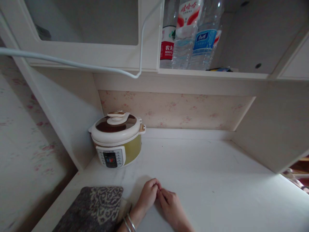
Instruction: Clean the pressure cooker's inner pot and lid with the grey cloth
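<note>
My left hand point(150, 192) and my right hand point(169, 203) meet above the white countertop point(212, 167), their fingertips touching. Both have curled, closed fingers; whatever they may pinch is hidden between them. Two silver bangles point(129, 223) circle my left wrist. Beside my left forearm lies a folded grey-brown cloth point(96, 206) with a pale scroll pattern. Behind the hands, to the left, stands a white and green electric pressure cooker point(118, 141) with its lid on and its control panel facing me.
Overhead, a shelf point(212, 74) holds several clear plastic bottles point(184, 38). A cabinet with a glass door point(84, 22) hangs at upper left, and a white cable point(96, 64) runs across it. Side panels point(272, 119) bound the counter niche; floral wallpaper point(173, 109) covers its back.
</note>
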{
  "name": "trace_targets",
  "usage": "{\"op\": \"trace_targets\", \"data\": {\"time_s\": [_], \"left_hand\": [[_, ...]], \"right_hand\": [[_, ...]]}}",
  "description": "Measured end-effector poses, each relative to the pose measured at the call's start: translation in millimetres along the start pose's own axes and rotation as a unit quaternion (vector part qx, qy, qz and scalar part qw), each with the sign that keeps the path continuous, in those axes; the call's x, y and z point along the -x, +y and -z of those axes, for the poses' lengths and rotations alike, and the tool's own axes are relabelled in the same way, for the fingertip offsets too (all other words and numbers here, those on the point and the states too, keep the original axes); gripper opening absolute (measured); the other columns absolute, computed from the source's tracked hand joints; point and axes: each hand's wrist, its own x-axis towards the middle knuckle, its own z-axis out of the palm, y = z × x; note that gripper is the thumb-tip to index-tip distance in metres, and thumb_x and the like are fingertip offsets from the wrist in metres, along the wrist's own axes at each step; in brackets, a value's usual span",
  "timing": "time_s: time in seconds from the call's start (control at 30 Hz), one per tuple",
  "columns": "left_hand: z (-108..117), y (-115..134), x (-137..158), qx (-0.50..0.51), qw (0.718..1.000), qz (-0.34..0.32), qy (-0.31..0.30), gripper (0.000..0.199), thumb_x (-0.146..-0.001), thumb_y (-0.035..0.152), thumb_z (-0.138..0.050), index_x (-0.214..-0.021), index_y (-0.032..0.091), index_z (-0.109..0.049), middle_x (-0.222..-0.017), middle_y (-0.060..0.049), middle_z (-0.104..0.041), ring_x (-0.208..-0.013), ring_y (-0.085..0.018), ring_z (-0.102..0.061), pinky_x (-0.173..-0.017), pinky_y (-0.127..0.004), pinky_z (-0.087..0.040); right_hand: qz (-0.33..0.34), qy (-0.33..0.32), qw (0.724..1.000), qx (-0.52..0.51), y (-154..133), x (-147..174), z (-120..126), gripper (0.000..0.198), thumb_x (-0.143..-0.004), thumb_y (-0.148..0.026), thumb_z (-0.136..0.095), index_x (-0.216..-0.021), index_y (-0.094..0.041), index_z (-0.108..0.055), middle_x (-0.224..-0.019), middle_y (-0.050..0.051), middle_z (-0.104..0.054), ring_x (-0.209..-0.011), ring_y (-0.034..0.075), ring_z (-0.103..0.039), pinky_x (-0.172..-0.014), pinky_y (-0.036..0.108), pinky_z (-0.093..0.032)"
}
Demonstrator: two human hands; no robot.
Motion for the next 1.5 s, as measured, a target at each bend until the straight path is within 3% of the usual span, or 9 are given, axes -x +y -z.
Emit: {"op": "trace_targets", "data": {"time_s": [0.83,1.23,1.5], "left_hand": [[-1.3,-5.7,-1.1,-0.004,1.0,-0.009,0.001,0.016,-0.069,0.018,-0.039,-0.067,0.021,-0.055,-0.066,0.0,-0.054,-0.07,-0.018,-0.052,-0.068,-0.027,-0.04],[-1.0,-1.4,1.0,0.007,1.0,-0.005,-0.003,0.015,-0.069,0.018,-0.04,-0.067,0.021,-0.055,-0.066,0.0,-0.054,-0.067,-0.017,-0.051,-0.066,-0.027,-0.04],[1.6,1.1,-0.7,-0.014,1.0,-0.002,0.003,0.015,-0.069,0.019,-0.039,-0.067,0.021,-0.054,-0.068,-0.002,-0.055,-0.072,-0.02,-0.053,-0.071,-0.03,-0.041]], "right_hand": [[-0.004,-0.001,1.0,0.005,-2.7,-0.2,-0.1,0.045,-0.1,-0.042,-0.035,-0.08,-0.016,-0.066,-0.078,0.006,-0.071,-0.069,0.014,-0.06,-0.067,0.024,-0.039],[0.002,0.006,1.0,0.015,-2.4,0.0,0.1,0.053,-0.1,-0.052,-0.033,-0.076,-0.017,-0.065,-0.073,0.006,-0.07,-0.065,0.014,-0.058,-0.064,0.024,-0.039],[0.002,0.004,1.0,0.008,-3.3,0.5,1.2,0.052,-0.1,-0.049,-0.034,-0.077,-0.016,-0.066,-0.074,0.006,-0.069,-0.065,0.014,-0.057,-0.065,0.025,-0.04]]}}
